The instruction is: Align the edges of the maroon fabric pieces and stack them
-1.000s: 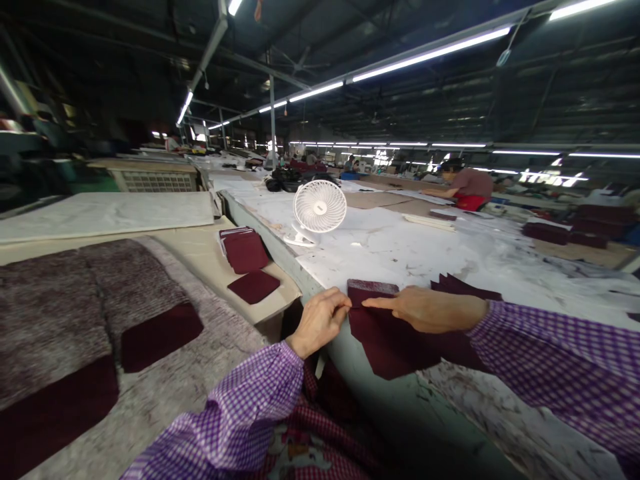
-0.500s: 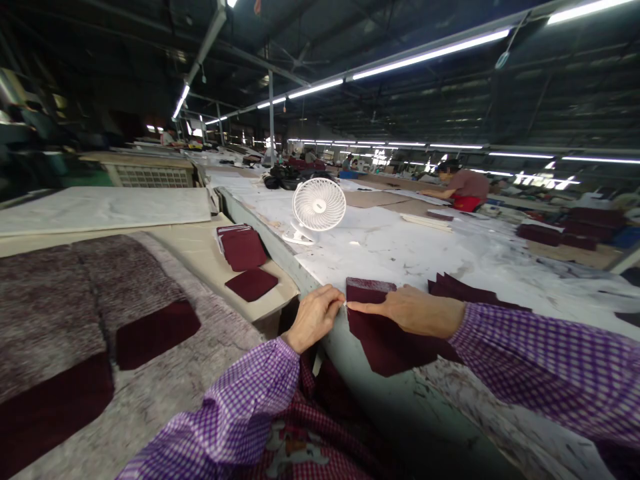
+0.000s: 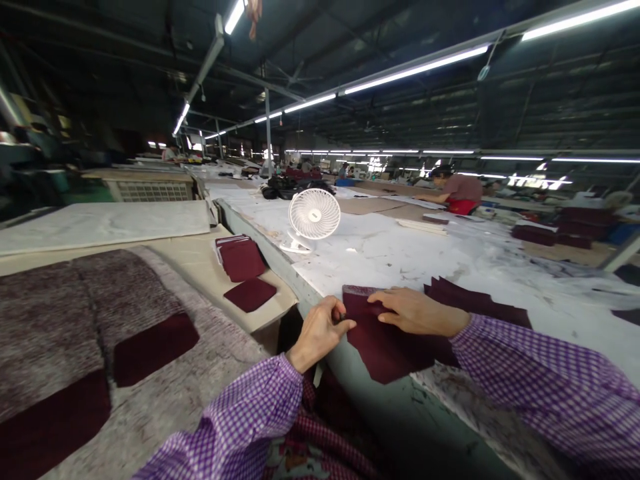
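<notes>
Right of lower centre, an angular, smooth maroon fabric panel (image 3: 385,353) with a mottled grey far strip lies on the pale green counter (image 3: 344,365). The right hand (image 3: 415,312) rests over it, fingers parted; the left hand (image 3: 319,333) curls at its left edge, whether pinching cloth I cannot tell. Rounded-corner maroon pieces (image 3: 243,260) form a stack left of centre.

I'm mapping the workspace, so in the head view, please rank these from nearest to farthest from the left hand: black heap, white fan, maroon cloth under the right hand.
From the left hand:
1. Maroon cloth: at its fingertips, to the right.
2. White fan: ahead.
3. Black heap: farther ahead, behind the fan.
</notes>
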Action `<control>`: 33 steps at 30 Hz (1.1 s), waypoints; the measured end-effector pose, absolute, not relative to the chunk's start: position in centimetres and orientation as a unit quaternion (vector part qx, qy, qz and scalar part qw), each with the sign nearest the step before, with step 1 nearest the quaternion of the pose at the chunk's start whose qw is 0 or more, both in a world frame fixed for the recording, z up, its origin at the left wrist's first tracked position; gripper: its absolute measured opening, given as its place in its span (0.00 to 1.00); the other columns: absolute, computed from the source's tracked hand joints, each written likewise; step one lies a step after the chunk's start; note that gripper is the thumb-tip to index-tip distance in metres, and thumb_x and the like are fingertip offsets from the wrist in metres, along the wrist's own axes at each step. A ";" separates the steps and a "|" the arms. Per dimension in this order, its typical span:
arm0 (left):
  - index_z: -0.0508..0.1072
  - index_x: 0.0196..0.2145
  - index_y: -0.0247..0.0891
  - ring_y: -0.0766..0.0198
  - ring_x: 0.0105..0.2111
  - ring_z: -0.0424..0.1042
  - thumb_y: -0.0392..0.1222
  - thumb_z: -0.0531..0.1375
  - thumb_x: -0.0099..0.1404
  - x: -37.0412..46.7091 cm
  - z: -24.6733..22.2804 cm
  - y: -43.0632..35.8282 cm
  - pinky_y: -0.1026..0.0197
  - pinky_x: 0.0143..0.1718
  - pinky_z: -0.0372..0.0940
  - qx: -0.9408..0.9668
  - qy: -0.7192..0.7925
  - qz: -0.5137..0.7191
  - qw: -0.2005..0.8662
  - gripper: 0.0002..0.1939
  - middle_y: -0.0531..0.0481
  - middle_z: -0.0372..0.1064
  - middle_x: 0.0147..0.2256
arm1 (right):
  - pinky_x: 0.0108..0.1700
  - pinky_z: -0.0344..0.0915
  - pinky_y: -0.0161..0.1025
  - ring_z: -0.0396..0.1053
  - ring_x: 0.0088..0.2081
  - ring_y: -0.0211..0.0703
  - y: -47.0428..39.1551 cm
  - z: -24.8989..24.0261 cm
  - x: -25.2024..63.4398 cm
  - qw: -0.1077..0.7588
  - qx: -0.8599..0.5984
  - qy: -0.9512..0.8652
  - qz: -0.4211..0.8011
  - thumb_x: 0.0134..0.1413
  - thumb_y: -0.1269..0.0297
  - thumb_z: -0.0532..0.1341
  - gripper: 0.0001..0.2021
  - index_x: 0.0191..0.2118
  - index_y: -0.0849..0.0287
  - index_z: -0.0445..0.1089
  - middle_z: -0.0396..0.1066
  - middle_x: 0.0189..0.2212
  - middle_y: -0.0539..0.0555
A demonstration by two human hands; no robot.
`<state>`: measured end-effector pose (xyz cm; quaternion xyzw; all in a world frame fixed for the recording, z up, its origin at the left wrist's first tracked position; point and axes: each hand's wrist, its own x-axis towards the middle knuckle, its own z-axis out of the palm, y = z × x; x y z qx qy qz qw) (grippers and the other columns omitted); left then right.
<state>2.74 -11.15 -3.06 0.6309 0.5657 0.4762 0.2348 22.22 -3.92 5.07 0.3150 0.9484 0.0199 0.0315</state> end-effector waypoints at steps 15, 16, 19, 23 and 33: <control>0.70 0.30 0.34 0.71 0.24 0.58 0.45 0.63 0.55 3.4 -0.7 -11.6 0.67 0.27 0.55 0.541 0.428 0.612 0.386 0.11 0.56 0.61 0.24 | 0.39 0.62 0.40 0.66 0.34 0.42 -4.4 7.8 23.5 -0.174 0.297 0.916 -0.208 0.55 0.62 0.54 0.08 0.35 0.61 0.66 0.70 0.32 0.52; 0.70 0.28 0.34 0.71 0.23 0.58 0.45 0.63 0.55 3.6 -0.2 -11.8 0.68 0.26 0.55 0.527 0.412 0.628 0.398 0.11 0.56 0.61 0.22 | 0.39 0.62 0.41 0.67 0.35 0.43 -4.6 8.0 23.4 -0.180 0.299 0.912 -0.214 0.55 0.62 0.54 0.09 0.35 0.61 0.66 0.70 0.32 0.53; 0.68 0.24 0.34 0.73 0.21 0.55 0.46 0.62 0.56 4.1 1.2 -12.4 0.69 0.24 0.53 0.488 0.385 0.664 0.416 0.12 0.57 0.58 0.20 | 0.39 0.63 0.41 0.68 0.36 0.43 -5.6 8.7 23.1 -0.173 0.293 0.911 -0.233 0.55 0.62 0.54 0.09 0.38 0.61 0.66 0.71 0.35 0.53; 0.66 0.23 0.34 0.74 0.21 0.54 0.46 0.61 0.58 5.0 2.6 -13.3 0.70 0.23 0.52 0.480 0.374 0.675 0.418 0.13 0.57 0.58 0.20 | 0.43 0.62 0.43 0.67 0.41 0.45 -7.9 9.4 22.5 -0.281 0.272 0.919 -0.051 0.56 0.64 0.55 0.10 0.43 0.59 0.66 0.70 0.40 0.56; 0.69 0.29 0.35 0.68 0.26 0.60 0.46 0.56 0.63 6.9 4.3 -16.0 0.67 0.29 0.57 0.572 0.421 0.638 0.296 0.11 0.53 0.63 0.25 | 0.30 0.59 0.33 0.67 0.27 0.35 -11.2 9.1 21.7 -0.334 0.187 0.910 0.162 0.60 0.69 0.52 0.08 0.35 0.61 0.68 0.71 0.28 0.52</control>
